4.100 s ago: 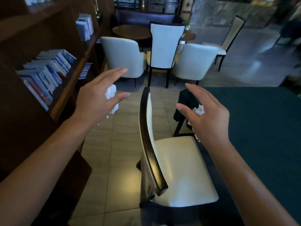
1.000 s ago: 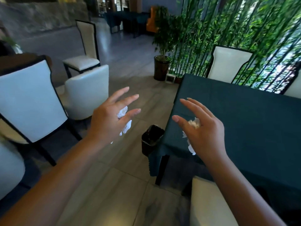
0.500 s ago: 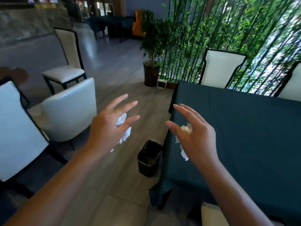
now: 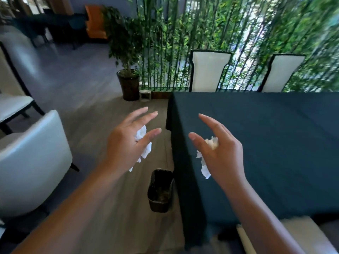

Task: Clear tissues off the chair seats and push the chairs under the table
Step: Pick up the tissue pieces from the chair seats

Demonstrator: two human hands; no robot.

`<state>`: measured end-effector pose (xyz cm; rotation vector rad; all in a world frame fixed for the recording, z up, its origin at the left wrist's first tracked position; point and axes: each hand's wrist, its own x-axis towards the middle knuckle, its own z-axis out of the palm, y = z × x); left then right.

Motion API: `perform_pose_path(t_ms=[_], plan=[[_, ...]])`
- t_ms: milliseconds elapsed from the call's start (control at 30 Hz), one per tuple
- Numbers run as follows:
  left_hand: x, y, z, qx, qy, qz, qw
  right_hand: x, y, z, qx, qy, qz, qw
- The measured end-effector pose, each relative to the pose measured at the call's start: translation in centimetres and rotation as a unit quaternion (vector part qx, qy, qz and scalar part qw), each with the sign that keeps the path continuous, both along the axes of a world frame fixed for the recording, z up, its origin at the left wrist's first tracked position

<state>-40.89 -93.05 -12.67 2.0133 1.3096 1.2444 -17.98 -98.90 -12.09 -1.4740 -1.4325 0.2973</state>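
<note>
Grip (image 4: pixel 126 143) above blurry bin (image 4: pixel 160 191), apparently.

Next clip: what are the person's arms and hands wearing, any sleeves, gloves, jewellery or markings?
Nothing is worn. The left hand and right hand are bare, with no gloves, rings or visible markings. Both forearms are bare as far as the frame shows, with no sleeve, watch or bracelet in view. The fingernails look short and unpainted, though the picture is slightly blurred.

- Your left hand (image 4: pixel 126 143) holds a crumpled white tissue (image 4: pixel 144 143) over the floor.
- A second crumpled wad (image 4: pixel 209 153) sits in your right hand (image 4: pixel 222 153), at the edge of the dark-clothed table (image 4: pixel 266 143).
</note>
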Motion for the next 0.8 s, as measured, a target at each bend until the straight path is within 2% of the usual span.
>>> perform_pose_path(t_ms=[233, 400, 467, 600, 700, 800], plan=[[2.0, 7.1, -0.1, 0.022, 0.001, -0.099, 0.995, -0.1, 3.4, 0.8, 0.007, 0.024, -0.106, 0.994], [4.7, 12.0, -0.6, 0.029, 0.021, -0.117, 0.993, 1.0, 7.9, 0.3, 0.001, 0.041, -0.131, 0.99], [5.6, 13.2, -0.3, 0.013, 0.003, -0.123, 0.992, 1.1, 9.6, 0.1, -0.004, 0.055, -0.139, 0.989], [7.4, 15.2, 0.6, -0.075, -0.091, -0.158, 0.98, 1.3, 12.2, -0.3, 0.008, 0.072, -0.176, 0.982], [8.8, 17.7, 0.2, -0.076, -0.096, -0.199, 0.972, 1.6, 13.9, -0.5, 0.038, 0.088, -0.224, 0.97], [10.1, 20.5, -1.4, -0.041, -0.065, -0.225, 0.971, 1.5, 15.2, -1.0, 0.038, 0.093, -0.252, 0.963]])
